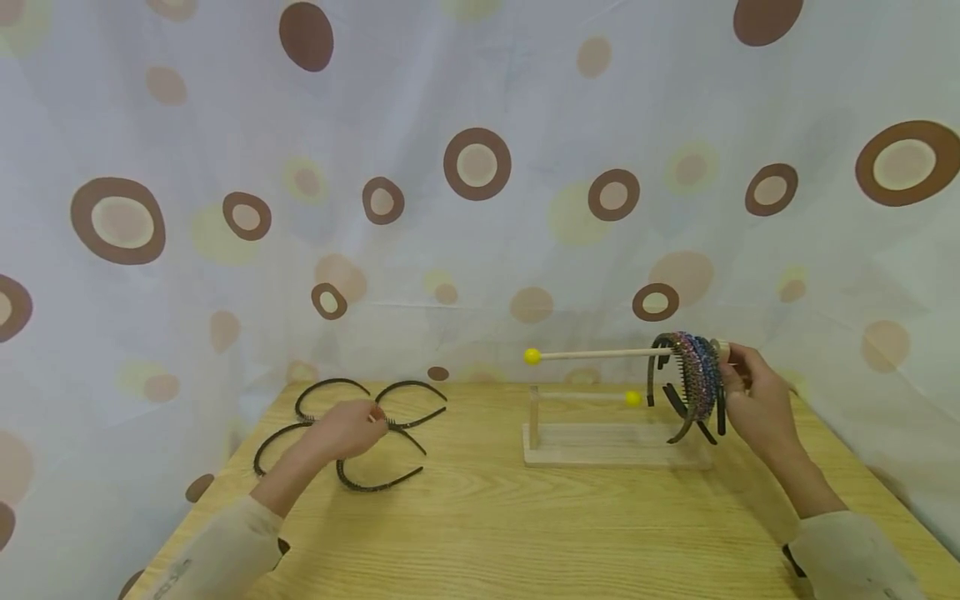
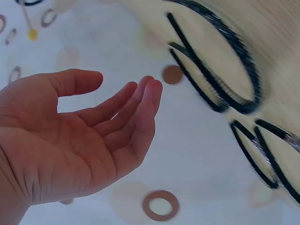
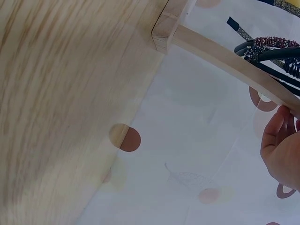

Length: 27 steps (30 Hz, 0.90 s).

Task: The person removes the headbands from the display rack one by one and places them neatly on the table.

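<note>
Several thin black headbands [image 1: 378, 487] lie on the left of the table, some with comb teeth. Over them hovers my left hand [image 1: 347, 431], its fingers relaxed and nothing held; the left wrist view shows that palm [image 2: 79, 145] bare, apart from the headbands [image 2: 251, 70]. My right hand [image 1: 761, 408] grips the top of a wooden stand's tall post [image 3: 225, 58]. Glittery headbands [image 1: 699, 375] in pink, blue and black hang bunched on the stand's upper rod [image 1: 600, 354], close to that hand. They partly hide the post in the head view.
The stand's flat base [image 1: 600, 454] rests on the wooden table [image 1: 495, 533]. A yellow ball [image 1: 532, 357] caps the upper rod's left end. A shorter post [image 1: 534, 421] carries a lower rod with another yellow ball [image 1: 633, 398]. Behind hangs a patterned curtain [image 1: 480, 250].
</note>
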Each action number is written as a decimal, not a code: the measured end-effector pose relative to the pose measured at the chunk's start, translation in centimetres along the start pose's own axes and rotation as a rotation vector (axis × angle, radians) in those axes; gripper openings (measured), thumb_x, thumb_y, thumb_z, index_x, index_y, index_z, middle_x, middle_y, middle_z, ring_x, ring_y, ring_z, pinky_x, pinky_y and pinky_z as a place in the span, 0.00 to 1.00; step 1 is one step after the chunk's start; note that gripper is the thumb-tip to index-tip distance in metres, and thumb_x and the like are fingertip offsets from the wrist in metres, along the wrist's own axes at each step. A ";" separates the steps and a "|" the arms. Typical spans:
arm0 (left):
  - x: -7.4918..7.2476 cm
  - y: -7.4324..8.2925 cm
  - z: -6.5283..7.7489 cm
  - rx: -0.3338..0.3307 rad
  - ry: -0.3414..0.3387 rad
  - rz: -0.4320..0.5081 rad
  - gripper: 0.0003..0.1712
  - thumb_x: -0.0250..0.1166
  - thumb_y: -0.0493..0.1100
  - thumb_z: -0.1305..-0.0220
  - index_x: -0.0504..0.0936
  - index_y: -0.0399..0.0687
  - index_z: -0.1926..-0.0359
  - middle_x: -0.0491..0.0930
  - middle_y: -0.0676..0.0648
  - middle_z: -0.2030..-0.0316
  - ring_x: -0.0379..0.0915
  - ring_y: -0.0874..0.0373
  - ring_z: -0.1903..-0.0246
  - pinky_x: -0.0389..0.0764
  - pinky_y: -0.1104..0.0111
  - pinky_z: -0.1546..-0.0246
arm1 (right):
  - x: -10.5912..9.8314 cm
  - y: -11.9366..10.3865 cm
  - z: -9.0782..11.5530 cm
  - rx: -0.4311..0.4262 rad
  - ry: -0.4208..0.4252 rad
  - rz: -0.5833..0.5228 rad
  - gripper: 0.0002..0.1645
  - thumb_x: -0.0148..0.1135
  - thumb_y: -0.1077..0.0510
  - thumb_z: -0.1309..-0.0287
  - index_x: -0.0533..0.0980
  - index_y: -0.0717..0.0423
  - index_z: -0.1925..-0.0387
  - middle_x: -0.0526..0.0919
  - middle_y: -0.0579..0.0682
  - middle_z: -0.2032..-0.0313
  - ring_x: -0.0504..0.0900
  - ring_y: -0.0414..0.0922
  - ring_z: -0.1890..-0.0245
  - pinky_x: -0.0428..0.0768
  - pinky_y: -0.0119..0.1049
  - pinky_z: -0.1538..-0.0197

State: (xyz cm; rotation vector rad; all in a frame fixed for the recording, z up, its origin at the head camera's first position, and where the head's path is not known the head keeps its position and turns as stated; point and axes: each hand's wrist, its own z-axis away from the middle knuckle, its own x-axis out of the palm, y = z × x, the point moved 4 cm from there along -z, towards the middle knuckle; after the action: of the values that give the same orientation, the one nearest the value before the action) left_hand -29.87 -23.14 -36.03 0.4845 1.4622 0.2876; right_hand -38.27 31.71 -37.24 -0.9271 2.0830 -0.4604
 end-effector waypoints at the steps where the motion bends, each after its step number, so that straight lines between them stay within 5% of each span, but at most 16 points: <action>1: 0.0 0.9 0.1 0.019 0.001 0.006 0.21 0.54 0.43 0.25 0.79 0.32 0.41 0.82 0.38 0.52 0.79 0.46 0.59 0.80 0.52 0.59 | 0.0 0.0 0.0 0.000 0.001 -0.002 0.24 0.46 0.55 0.20 0.69 0.63 0.32 0.78 0.63 0.45 0.69 0.28 0.55 0.69 0.33 0.59; 3: 0.2 2.5 0.2 0.051 0.014 0.025 0.19 0.56 0.43 0.26 0.80 0.35 0.43 0.81 0.40 0.50 0.78 0.43 0.50 0.79 0.49 0.53 | 0.0 0.1 0.0 0.001 0.004 -0.003 0.24 0.46 0.54 0.20 0.69 0.63 0.32 0.78 0.63 0.45 0.69 0.28 0.55 0.69 0.32 0.59; 12: 2.9 8.6 -1.1 0.206 0.057 0.179 0.15 0.57 0.44 0.25 0.83 0.45 0.45 0.82 0.48 0.56 0.79 0.53 0.57 0.80 0.56 0.59 | 0.2 -0.1 0.1 -0.005 0.014 -0.009 0.23 0.46 0.55 0.20 0.69 0.64 0.33 0.78 0.63 0.47 0.70 0.28 0.56 0.69 0.30 0.58; 17: 4.7 12.9 -3.0 0.324 0.055 0.256 0.15 0.56 0.44 0.25 0.83 0.45 0.45 0.81 0.49 0.56 0.79 0.53 0.57 0.81 0.60 0.62 | 0.2 0.0 0.2 -0.016 0.028 -0.006 0.23 0.46 0.56 0.20 0.69 0.66 0.34 0.78 0.64 0.48 0.70 0.30 0.58 0.70 0.29 0.60; 27: 9.9 21.4 -8.1 0.453 0.030 0.389 0.12 0.57 0.46 0.24 0.84 0.51 0.47 0.80 0.59 0.61 0.77 0.64 0.63 0.79 0.69 0.65 | 0.2 -0.1 0.2 -0.016 0.032 0.006 0.21 0.47 0.58 0.20 0.69 0.66 0.35 0.79 0.64 0.48 0.71 0.32 0.56 0.70 0.28 0.56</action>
State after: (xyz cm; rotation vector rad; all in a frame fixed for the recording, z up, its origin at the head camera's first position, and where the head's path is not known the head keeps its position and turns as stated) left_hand -34.65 1.27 -34.75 1.1409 1.4574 0.2698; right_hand -38.15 31.52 -37.39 -0.9282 2.1211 -0.4585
